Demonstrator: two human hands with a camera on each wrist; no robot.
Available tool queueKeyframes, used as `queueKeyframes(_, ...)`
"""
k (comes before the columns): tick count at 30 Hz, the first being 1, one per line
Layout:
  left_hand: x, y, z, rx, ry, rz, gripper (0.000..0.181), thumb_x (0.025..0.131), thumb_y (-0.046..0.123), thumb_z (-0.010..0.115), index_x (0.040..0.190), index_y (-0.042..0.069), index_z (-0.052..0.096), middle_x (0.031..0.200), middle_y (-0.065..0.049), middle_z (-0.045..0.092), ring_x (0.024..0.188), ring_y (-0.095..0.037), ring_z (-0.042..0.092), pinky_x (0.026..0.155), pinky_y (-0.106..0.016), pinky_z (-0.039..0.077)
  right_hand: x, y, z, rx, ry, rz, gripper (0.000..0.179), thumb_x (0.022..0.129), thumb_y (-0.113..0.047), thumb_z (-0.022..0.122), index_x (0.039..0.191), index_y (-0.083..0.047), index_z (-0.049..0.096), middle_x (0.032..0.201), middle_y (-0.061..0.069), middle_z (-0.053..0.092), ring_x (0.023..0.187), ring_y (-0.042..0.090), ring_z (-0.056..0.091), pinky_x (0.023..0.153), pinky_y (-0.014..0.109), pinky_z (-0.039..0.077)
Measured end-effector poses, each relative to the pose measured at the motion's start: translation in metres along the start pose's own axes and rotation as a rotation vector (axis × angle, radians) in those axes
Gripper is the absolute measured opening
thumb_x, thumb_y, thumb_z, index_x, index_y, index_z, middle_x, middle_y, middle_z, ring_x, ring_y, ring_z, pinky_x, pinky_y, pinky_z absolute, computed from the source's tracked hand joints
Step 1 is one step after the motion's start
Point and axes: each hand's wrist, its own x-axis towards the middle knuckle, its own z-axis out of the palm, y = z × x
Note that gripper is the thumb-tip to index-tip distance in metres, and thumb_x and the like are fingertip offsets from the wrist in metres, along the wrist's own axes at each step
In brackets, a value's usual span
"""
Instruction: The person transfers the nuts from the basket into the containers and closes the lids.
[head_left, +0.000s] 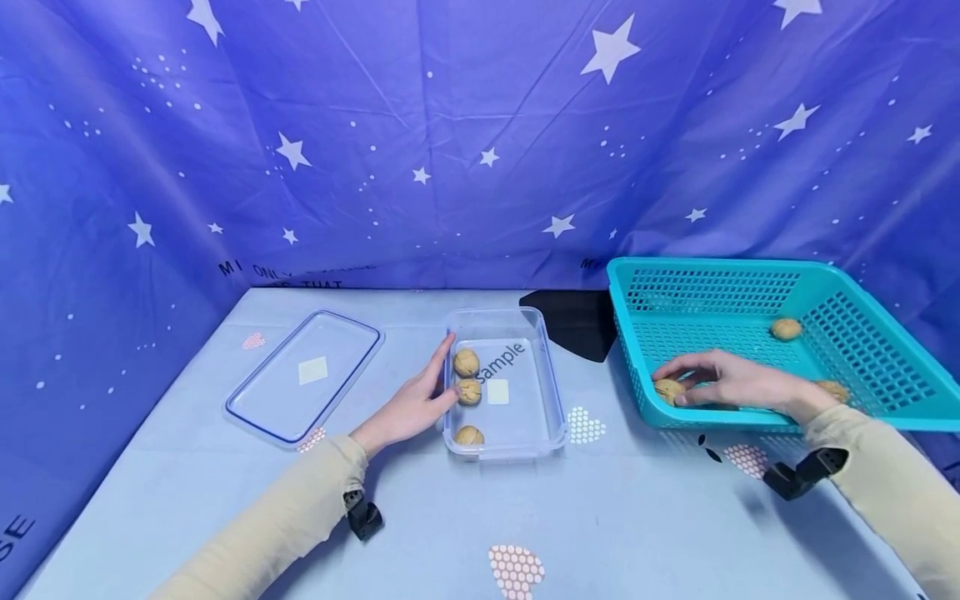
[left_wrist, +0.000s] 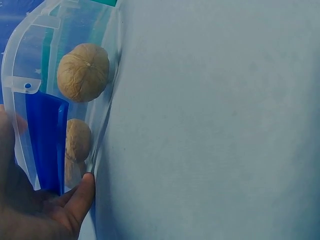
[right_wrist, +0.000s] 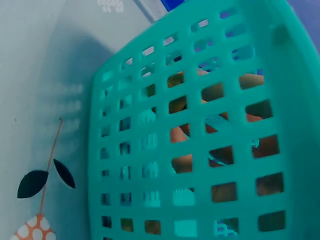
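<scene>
My left hand (head_left: 408, 410) rests against the left side of a clear plastic box (head_left: 555, 392), thumb and forefinger spread along its rim. Three walnuts lie along that side of the box: one at the back (head_left: 466, 362), one by my thumb (head_left: 469, 392), one near the front (head_left: 469, 436). In the left wrist view, a walnut (left_wrist: 83, 73) shows through the box wall. Inside the turquoise basket (head_left: 630, 333), my right hand (head_left: 720, 382) pinches a walnut (head_left: 669, 390) between thumb and fingers. In the right wrist view, the basket's side (right_wrist: 165, 120) hides most of that hand.
Other walnuts lie in the basket, one toward the back (head_left: 786, 329) and another partly behind my right wrist (head_left: 834, 390). A clear lid with a blue seal (head_left: 270, 396) lies flat left of the box. A starry blue curtain (head_left: 450, 217) hangs behind the table.
</scene>
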Motion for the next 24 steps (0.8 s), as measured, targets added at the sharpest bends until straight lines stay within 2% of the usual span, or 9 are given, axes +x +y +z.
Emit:
queueKeyframes(6, 0.000, 0.000, 0.001, 0.009, 0.005, 0.002, 0.079, 0.096, 0.027, 0.051, 0.157, 0.026, 0.000, 0.156, -0.020, 0.018, 0.133, -0.044, 0.034, 0.107, -0.057, 0.031, -0.002, -0.009, 0.001, -0.005, 0.070, 0.009, 0.040, 0.093, -0.010, 0.065, 0.130, -0.001, 0.057, 0.125, 0.018, 0.056, 0.100, 0.013, 0.058, 0.073, 0.030, 0.053)
queueKeyframes(10, 0.001, -0.001, 0.001, 0.020, 0.015, 0.002, 0.079, 0.096, 0.027, 0.052, 0.157, 0.026, 0.001, 0.155, -0.021, 0.019, 0.133, -0.044, 0.034, 0.107, -0.057, 0.031, -0.003, -0.017, 0.001, 0.004, 0.116, 0.037, 0.042, 0.093, -0.015, 0.066, 0.132, -0.003, 0.057, 0.130, 0.018, 0.055, 0.105, 0.009, 0.057, 0.075, 0.029, 0.053)
queueKeyframes(15, 0.001, -0.001, 0.000, 0.022, 0.009, 0.009, 0.079, 0.096, 0.027, 0.052, 0.157, 0.023, 0.001, 0.155, -0.021, 0.019, 0.133, -0.045, 0.034, 0.107, -0.058, 0.030, -0.003, -0.026, 0.002, 0.000, 0.166, 0.035, 0.043, 0.092, -0.017, 0.067, 0.133, -0.006, 0.057, 0.131, 0.015, 0.057, 0.109, 0.007, 0.056, 0.082, 0.028, 0.053)
queueKeyframes(24, 0.002, -0.001, -0.001, 0.018, -0.022, 0.001, 0.081, 0.097, 0.028, 0.051, 0.157, 0.024, -0.003, 0.157, -0.018, 0.015, 0.136, -0.042, 0.030, 0.108, -0.057, 0.027, -0.009, -0.048, 0.002, -0.002, 0.228, 0.007, 0.043, 0.093, -0.016, 0.066, 0.133, -0.006, 0.056, 0.124, 0.012, 0.060, 0.105, 0.010, 0.059, 0.078, 0.032, 0.056)
